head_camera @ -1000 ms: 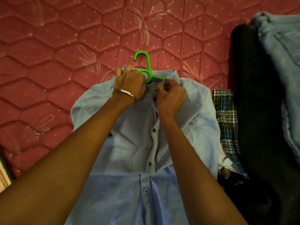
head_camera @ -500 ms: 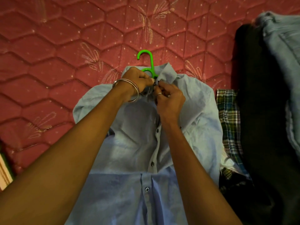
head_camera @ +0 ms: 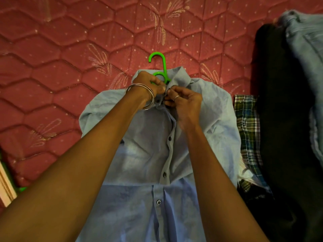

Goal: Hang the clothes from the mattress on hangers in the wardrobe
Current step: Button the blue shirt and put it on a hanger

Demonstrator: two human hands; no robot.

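The left hand (head_camera: 151,84) and right hand (head_camera: 183,100) meet at the collar of the light blue shirt (head_camera: 145,151), each with fingertips curled and pinching the cloth at the top of the button placket. Compared with a second ago, the two hands have drawn closer together and now nearly touch at the neck opening, and the collar has risen to stand up round the hanger's neck. The left wrist carries metal bangles (head_camera: 148,96), which have slid into a looser ring since then; a ring sits on a right finger. The green hanger (head_camera: 161,67) lies inside the shirt, its hook poking out above the collar onto the red quilted mattress (head_camera: 61,58). The shirt lies flat, front up, its lower buttons done up. Just to its right lies a plaid garment (head_camera: 248,123), then a black garment (head_camera: 279,119), with pale denim jeans (head_camera: 307,49) on top at the far right.
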